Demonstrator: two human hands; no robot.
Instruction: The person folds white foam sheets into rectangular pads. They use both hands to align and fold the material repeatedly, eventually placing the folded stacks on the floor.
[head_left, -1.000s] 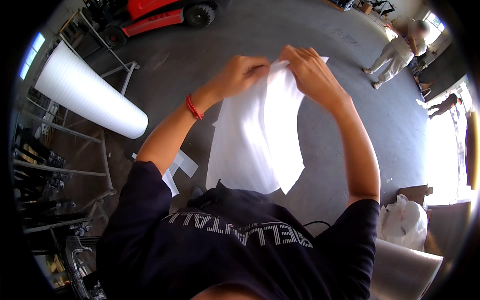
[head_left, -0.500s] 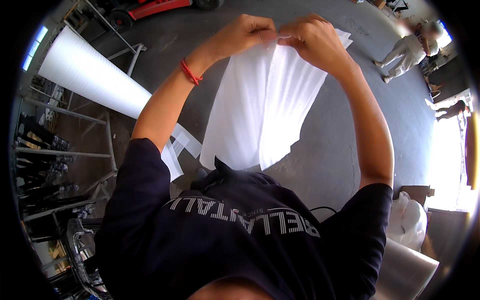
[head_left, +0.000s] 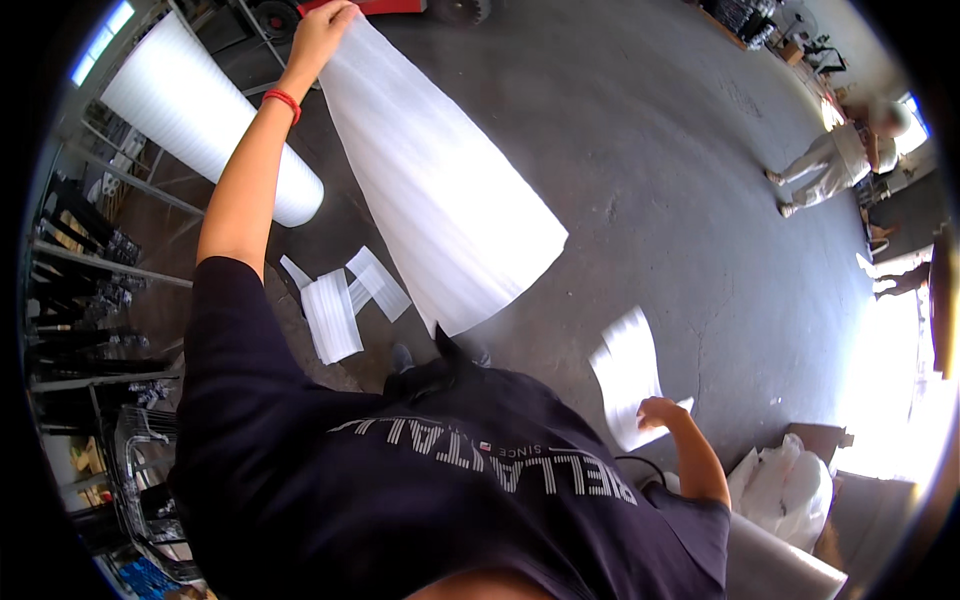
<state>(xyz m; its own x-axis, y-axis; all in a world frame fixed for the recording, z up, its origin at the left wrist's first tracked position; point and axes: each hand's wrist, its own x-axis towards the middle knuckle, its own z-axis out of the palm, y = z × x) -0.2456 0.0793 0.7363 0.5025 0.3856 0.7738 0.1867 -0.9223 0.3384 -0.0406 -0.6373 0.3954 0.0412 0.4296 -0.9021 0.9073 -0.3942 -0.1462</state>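
High at the upper left, my left hand (head_left: 325, 30) is closed on the top corner of a long white foam sheet (head_left: 430, 180), which hangs down toward my feet. At my lower right, my right hand (head_left: 660, 412) grips a smaller white foam strip (head_left: 628, 370), slightly blurred by motion. The two pieces are apart. Left of the hanging sheet stands a big roll of white foam (head_left: 210, 115), partly behind my left forearm. Folded foam pieces (head_left: 332, 318) lie on the floor below that roll.
Metal racks (head_left: 130, 265) with dark wrapped parts line the left side. Behind my right arm are a clear film roll (head_left: 785, 565) and a stuffed white plastic bag (head_left: 790, 485). A person (head_left: 835, 165) stands at the far right. A red vehicle (head_left: 390, 5) is at the top.
My hands were together at the top, pinching the foam. Now they are wide apart: the right has swung down to the right with a separate strip, while the left still holds the long sheet.
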